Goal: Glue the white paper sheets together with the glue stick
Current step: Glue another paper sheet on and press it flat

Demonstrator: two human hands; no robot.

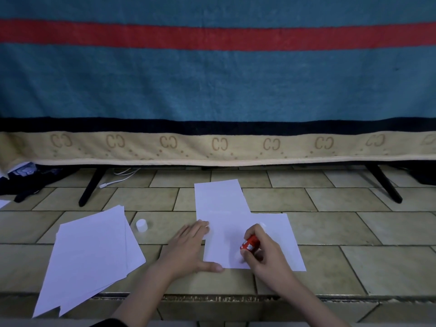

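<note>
From the head camera, looking down at a tiled floor point(330, 199): the left hand point(191, 246) lies flat, fingers straight and close together, fingertips pressing the left edge of a white sheet point(278, 241), thumb stretched out along that sheet's near edge. The right hand point(264, 253) has its fingers curled round a red glue stick point(250, 243), gripping it over the middle of the same sheet; the stick's white end shows just past the knuckles, though whether it touches the paper I cannot tell. A second white sheet point(218, 197) lies just beyond, its near edge overlapping or tucked against the first. To the left, well apart from the hands, a loose stack of white sheets point(94, 253) fans out on the tiles. Between that stack and the left hand stands the small white cap point(142, 224), upright on the floor. Behind it all hangs a teal blanket point(212, 86) with a red stripe and a beige border, draped over something on black legs point(90, 187), and a white cable point(118, 179) trails beneath
</note>
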